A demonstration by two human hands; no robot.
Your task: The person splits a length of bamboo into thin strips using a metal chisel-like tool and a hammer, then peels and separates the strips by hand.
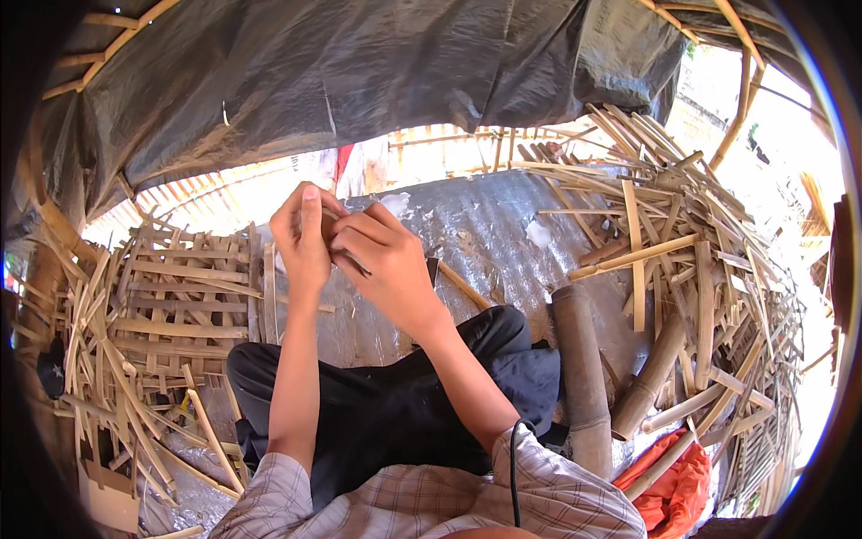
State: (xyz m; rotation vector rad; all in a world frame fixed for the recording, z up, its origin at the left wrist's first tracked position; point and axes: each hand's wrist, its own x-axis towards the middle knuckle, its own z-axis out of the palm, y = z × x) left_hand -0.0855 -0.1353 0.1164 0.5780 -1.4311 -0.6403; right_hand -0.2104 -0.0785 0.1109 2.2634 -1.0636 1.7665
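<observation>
Bamboo sliver (355, 262): thin, dark, short piece pinched between my two hands, raised in front of me above my lap, at the centre-left of the view. Most of it is hidden by fingers; I cannot tell its full length.

Items, left to right:

1. Woven bamboo lattice (180, 296), flat strips crossed in a loose grid, lying at my left, with broken splints (135, 431) scattered at its near edge.
2. Left hand (303, 235), raised, fingers curled shut around the upper end of the sliver, thumb upright against it. Bare forearm rises from the lower edge.
3. Right hand (382, 265), touching the left hand, fingers folded and closed tight on the same sliver from the right side.
4. Black trousers (395, 404), my lap, directly below both hands; checked shirt sleeve (557, 494) at the lower edge with a thin black cord (514, 467) running over it.
5. Grey sheet (485, 234), wrinkled, covering the ground beyond the hands.
6. Bamboo tubes (584, 377), thick round sections lying just beside my right leg.
7. Orange cloth (678, 485), bunched at the lower right, near the tubes.
8. Pile of split bamboo strips (691, 234), pale, stacked in a tangle at the right, well apart from the hands.
9. Dark tarpaulin (359, 72), stretched overhead across the top of the view.
</observation>
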